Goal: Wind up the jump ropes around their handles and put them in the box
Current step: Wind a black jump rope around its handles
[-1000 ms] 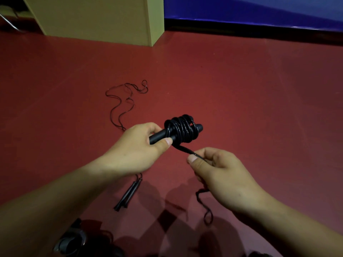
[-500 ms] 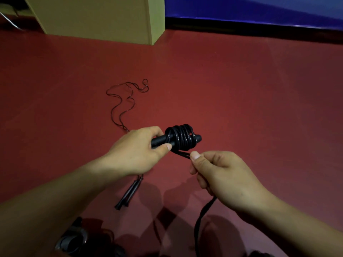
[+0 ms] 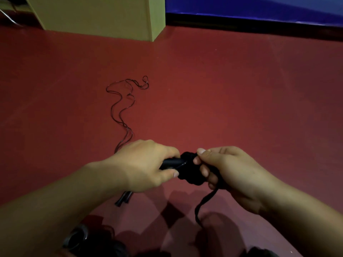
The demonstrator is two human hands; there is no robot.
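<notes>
My left hand grips the handle, my right hand pinches the rope against the coil, held above the floor. If the loose tail slips from my pinch, the wraps could spring loose. The box sits well away.
</notes>
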